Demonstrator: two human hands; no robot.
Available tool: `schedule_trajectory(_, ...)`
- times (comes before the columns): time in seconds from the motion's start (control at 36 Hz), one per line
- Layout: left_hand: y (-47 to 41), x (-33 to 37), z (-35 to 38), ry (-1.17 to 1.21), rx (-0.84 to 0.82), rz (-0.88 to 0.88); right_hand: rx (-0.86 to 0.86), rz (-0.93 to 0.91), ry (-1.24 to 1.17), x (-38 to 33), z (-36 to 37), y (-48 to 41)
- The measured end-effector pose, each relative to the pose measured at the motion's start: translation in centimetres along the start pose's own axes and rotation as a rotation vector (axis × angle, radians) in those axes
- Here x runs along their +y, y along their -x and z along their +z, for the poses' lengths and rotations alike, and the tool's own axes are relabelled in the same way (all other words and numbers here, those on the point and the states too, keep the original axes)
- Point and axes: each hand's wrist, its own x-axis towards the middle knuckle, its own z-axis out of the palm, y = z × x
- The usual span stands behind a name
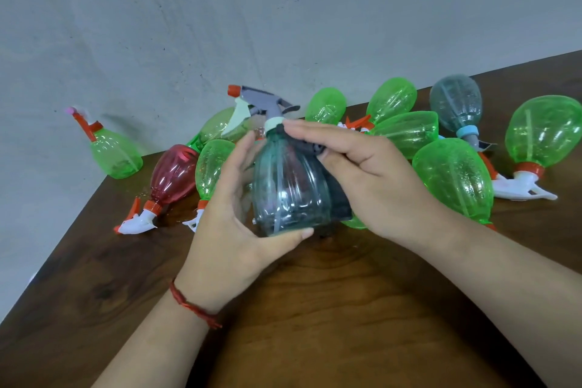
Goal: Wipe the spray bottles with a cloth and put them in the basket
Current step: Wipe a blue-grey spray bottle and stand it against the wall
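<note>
Two grey bottles (289, 186), one red (174, 176), at least eight green (453, 176), one cloth (338, 198).

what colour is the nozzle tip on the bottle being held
Orange-red nozzle tip, on a grey spray head; clearest in the head view.

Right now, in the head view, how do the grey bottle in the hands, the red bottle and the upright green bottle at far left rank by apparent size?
1. grey bottle, though it is nearest the camera.
2. red bottle and upright green bottle: these look alike, so I do not rank them.
</note>
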Motion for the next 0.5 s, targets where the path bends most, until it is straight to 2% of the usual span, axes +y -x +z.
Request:
schedule_trajectory(0.25,0.1,0.0,-0.1,0.182,-0.059,-0.091,0.006,0.007,-0.047,0.1,0.5,0.1)
schedule_trajectory(0.39,-0.2,-0.7,-0.5,-0.022,-0.114,-0.053,-0.029,-0.086,0.108,0.4,0.7,0.4)
schedule_trajectory(0.5,-0.2,-1.2,-0.4,-0.043,-0.078,-0.043,-0.094,-0.194,0.233,0.2,0.8,0.8)
